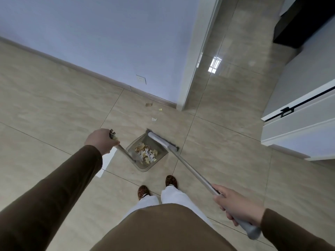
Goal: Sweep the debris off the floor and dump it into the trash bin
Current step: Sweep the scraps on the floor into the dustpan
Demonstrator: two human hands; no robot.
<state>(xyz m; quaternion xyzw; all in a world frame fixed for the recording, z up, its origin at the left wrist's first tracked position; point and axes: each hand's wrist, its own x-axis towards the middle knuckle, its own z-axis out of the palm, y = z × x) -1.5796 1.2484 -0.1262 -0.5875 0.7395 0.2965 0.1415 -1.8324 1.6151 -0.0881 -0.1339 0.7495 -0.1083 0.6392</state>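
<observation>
A translucent grey dustpan [145,165] sits on the tiled floor just ahead of my feet, with several yellow and white paper scraps [146,153] inside it. My left hand [101,141] grips the top of the dustpan's long metal handle [125,151]. My right hand [237,205] holds the grey grip of the broom [190,169]. The broom head [163,140] rests at the dustpan's open mouth. Three loose scraps lie on the floor beyond it: a brown one [148,104], a yellow one [160,109] and a white one [154,119]. No trash bin is in view.
A pale wall with a skirting board [108,78] and a socket [141,79] runs behind the scraps. A white door frame [195,69] opens to a corridor on the right. A white cabinet [299,124] stands at the right edge.
</observation>
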